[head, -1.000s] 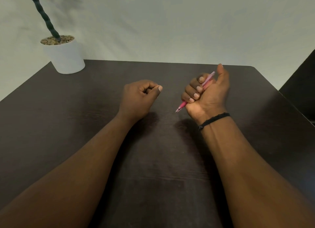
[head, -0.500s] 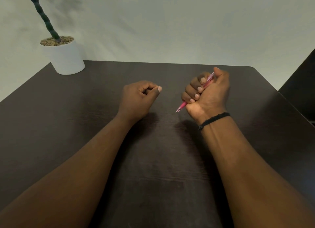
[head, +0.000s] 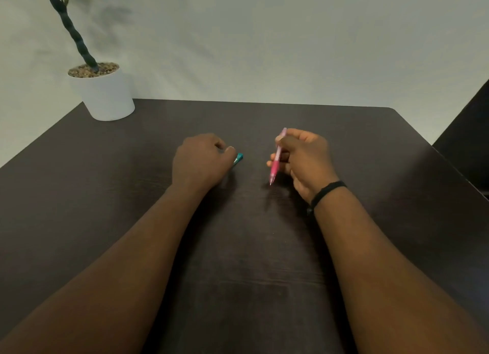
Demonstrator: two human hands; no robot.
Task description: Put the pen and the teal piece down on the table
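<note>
My right hand (head: 304, 160) grips a pink pen (head: 276, 159) right of center frame, tip down just over the dark worktop (head: 370, 168). My left hand (head: 201, 163) curls around a small teal thing (head: 239, 158) poking out beside my thumb. A white plant pot (head: 105, 94) stands upper left.

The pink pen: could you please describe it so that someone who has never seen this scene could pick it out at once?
On the dark table, past the middle, the right hand, a black band at its wrist, grips the pink pen nearly upright, tip down near the tabletop. It is slim and pink, unlike the small teal thing that pokes from the left hand.
</note>
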